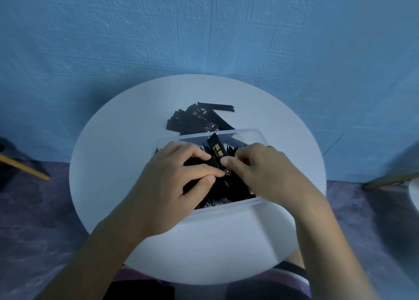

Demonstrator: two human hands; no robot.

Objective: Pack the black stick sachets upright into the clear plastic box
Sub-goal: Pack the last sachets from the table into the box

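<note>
A clear plastic box (240,132) stands in the middle of a round white table (127,122), packed with several upright black stick sachets (229,189). One black sachet (217,149) with gold print sticks up above the others, tilted. My left hand (172,181) pinches its lower part with thumb and fingers curled over the packed sachets. My right hand (260,170) grips the same sachet from the right with thumb and forefinger. A loose pile of black sachets (199,118) lies on the table behind the box.
A blue textured wall rises behind the table. A wooden chair leg (25,167) shows at the left edge and another leg (390,180) at the right. The floor around is purple-grey. My lap is below the table's near edge.
</note>
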